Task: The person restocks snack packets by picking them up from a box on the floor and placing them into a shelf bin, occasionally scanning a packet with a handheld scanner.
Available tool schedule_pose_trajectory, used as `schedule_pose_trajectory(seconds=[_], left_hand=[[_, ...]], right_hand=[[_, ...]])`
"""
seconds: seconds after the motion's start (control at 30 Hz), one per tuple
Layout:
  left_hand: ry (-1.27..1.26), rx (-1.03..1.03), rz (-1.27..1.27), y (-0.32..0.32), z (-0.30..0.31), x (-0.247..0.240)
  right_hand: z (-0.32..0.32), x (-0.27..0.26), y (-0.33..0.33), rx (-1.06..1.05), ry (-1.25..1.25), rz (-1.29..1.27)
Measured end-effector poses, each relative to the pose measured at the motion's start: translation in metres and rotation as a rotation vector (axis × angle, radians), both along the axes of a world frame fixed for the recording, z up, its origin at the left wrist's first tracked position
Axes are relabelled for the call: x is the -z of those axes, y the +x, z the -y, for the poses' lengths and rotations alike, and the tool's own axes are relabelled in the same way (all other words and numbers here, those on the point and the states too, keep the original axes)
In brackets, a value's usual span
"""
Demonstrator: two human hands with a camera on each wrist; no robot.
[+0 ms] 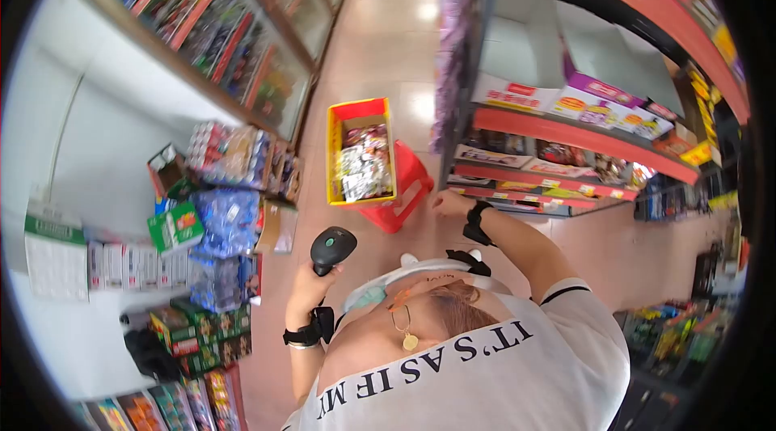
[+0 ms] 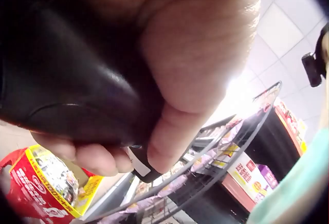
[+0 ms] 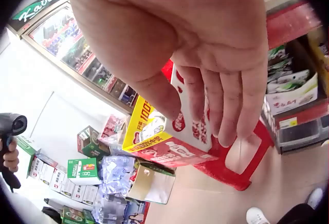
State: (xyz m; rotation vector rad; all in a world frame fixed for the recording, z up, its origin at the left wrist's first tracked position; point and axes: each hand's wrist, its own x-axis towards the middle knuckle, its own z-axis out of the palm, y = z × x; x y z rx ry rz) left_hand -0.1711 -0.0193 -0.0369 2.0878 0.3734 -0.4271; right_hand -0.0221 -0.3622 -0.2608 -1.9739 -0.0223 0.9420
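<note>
The left hand (image 1: pixel 304 289) grips a black handheld scanner (image 1: pixel 333 248) by its handle; in the left wrist view the fingers (image 2: pixel 97 158) curl round the black body (image 2: pixel 77 75). The right hand (image 1: pixel 454 206) holds nothing, just right of a red stool (image 1: pixel 412 188). In the right wrist view the right hand (image 3: pixel 205 75) hangs with relaxed fingers in front of the carton; whether it touches is unclear. A yellow and red carton (image 1: pixel 333 156) of small packets (image 1: pixel 365 164) rests on the stool, its top facing up.
Shelves with red edges (image 1: pixel 566 128) stand at the right, glass-door coolers (image 1: pixel 234 35) at the upper left. Wrapped bottles (image 1: pixel 226 221), a green box (image 1: pixel 175 229) and stacked cartons (image 1: pixel 133 264) line the left wall. Tiled floor (image 1: pixel 388 35) runs between.
</note>
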Motion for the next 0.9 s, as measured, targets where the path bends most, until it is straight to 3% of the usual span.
schedule_pose_trajectory(seconds=[0.07, 0.23, 0.33, 0.4, 0.43, 0.47, 0.57, 0.77, 0.83, 0.9], left_hand=[[-0.067, 0.105, 0.022, 0.022, 0.022, -0.002], [-0.085, 0.359, -0.031, 0.066, 0.080, 0.006], [-0.129, 0.494, 0.075, 0.082, 0.122, 0.007], [-0.105, 0.523, 0.064, 0.084, 0.161, -0.013], [-0.079, 0.531, 0.046, 0.083, 0.179, -0.020], [-0.081, 0.539, 0.057, 0.083, 0.195, -0.019], [-0.065, 0.580, 0.087, 0.076, 0.238, -0.001], [-0.140, 0.619, 0.090, 0.047, 0.318, 0.001], [-0.175, 0.604, 0.142, 0.039, 0.337, 0.006], [-0.173, 0.570, 0.215, 0.030, 0.349, 0.014]], right_hand=[[0.041, -0.023, -0.027, -0.021, -0.108, 0.214], [0.132, -0.067, -0.079, 0.225, -0.123, 0.420], [0.180, -0.144, -0.099, 0.309, -0.075, 0.569], [0.210, -0.215, -0.113, 0.473, 0.115, 0.516], [0.228, -0.233, -0.117, 0.501, 0.109, 0.768], [0.244, -0.271, -0.125, 0.528, 0.033, 0.755], [0.300, -0.333, -0.140, 0.661, 0.291, 0.915], [0.426, -0.382, -0.118, 0.845, 0.075, 1.279], [0.462, -0.386, -0.097, 0.759, -0.194, 1.332], [0.484, -0.385, -0.079, 0.728, -0.266, 1.271]])
